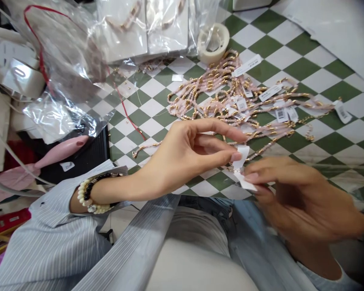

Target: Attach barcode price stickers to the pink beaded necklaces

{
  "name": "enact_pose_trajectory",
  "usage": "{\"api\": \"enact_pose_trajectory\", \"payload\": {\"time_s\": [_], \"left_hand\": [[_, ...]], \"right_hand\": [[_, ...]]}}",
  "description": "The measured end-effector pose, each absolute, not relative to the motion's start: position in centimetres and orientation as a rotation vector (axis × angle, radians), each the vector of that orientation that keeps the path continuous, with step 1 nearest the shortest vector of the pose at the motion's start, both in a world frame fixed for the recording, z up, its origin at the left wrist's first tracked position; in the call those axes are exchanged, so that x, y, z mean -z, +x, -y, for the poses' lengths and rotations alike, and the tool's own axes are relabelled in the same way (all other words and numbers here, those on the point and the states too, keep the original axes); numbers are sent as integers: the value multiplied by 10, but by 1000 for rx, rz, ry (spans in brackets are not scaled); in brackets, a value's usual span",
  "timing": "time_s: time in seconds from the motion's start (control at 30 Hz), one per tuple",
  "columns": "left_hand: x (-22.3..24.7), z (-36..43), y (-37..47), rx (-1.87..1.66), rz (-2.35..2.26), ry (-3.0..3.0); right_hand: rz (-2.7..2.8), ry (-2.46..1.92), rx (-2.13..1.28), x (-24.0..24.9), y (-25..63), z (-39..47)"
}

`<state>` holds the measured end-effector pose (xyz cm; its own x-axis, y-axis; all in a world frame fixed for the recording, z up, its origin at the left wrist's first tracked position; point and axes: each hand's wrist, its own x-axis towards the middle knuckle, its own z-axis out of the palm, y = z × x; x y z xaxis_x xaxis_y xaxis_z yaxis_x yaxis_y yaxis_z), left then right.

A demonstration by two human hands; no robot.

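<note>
A small white tag is pinched between the thumb and fingers of my left hand, above the table's front edge. My right hand, slightly blurred, grips the tag's lower folded part from the right. Bits of a bead strand show beside the tag, partly hidden by my fingers. Just beyond my hands lies a pile of pink and gold bead strands, several with white tags such as the one at the far right.
Green and white checked table. A tape roll and bagged cards lie at the back. To the left are clear plastic bags, a red cord, a pink-handled object and a white device. White sheets lie back right.
</note>
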<state>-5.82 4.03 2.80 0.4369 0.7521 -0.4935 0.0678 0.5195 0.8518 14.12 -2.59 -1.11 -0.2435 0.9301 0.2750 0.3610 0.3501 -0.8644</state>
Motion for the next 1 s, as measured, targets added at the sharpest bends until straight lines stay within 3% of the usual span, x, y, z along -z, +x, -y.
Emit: {"api": "enact_pose_trajectory", "payload": {"time_s": [0.43,1.0], "left_hand": [[-27,-41,-57,-563,-1022,909],[-28,-44,-54,-542,-1069,853]], "right_hand": [[1369,-1417,-1109,-2,121,21],[1259,-1441,-1086,4,116,21]]}}
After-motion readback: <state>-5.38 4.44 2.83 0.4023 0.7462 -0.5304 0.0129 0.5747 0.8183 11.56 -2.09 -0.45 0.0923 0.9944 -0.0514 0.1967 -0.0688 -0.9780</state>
